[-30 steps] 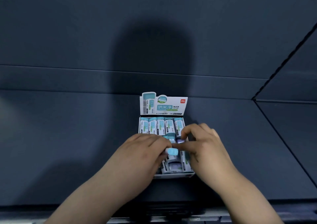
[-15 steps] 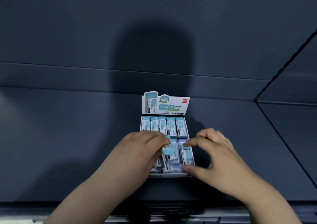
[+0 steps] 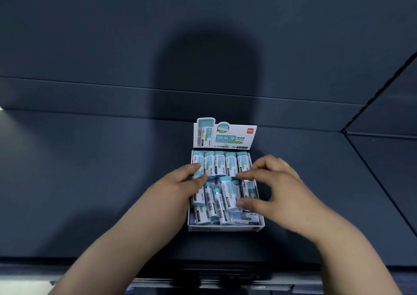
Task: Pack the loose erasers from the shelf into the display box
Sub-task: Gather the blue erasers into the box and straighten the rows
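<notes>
From the head camera, a white cardboard display box (image 3: pixel 225 228) sits on the dark blue-grey shelf (image 3: pixel 90 182), its printed header card (image 3: pixel 225 136) standing upright at the far end. Inside, a far row of five white-sleeved, teal-capped erasers (image 3: pixel 220 162) lies neatly side by side, and the near row of erasers (image 3: pixel 212 206) is jumbled, some showing barcodes. Both forearms reach in from the near edge, the hands apart over the box. The left hand (image 3: pixel 178 191) lies palm down over the box's left side, its fingers nearly straight and resting on the erasers there, gripping nothing that shows. The right hand (image 3: pixel 279 193) arches over the right side, its other fingers curled above. Its forefinger (image 3: pixel 246 176) and thumb (image 3: pixel 246 203) pinch a tilted eraser (image 3: pixel 228 193) in the near row by its far and near ends.
</notes>
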